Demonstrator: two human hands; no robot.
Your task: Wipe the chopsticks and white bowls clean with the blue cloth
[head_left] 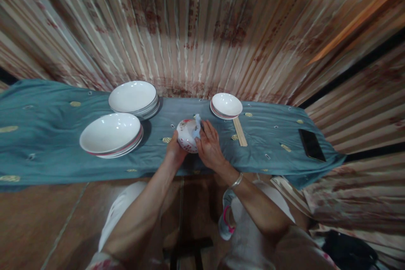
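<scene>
A small white bowl (184, 137) with red printed decoration is tipped so that its outside faces me, held above the front middle of the table. My left hand (175, 148) is closed on its left side, the thumb along the wall. My right hand (209, 143) presses a pale bluish-white cloth (196, 128) against the bowl's right side, with the fingers closed around part of it. The fingers cover some of the cloth, and I cannot make out its full shape.
Left on the blue-green tablecloth (177, 107) stand a plate stack (133, 98) and a stack of larger bowls (110, 135). Stacked small bowls (226, 104) sit right of centre, by wooden chopsticks (240, 133). A black phone (311, 144) lies far right. A pleated curtain (190, 29) hangs behind.
</scene>
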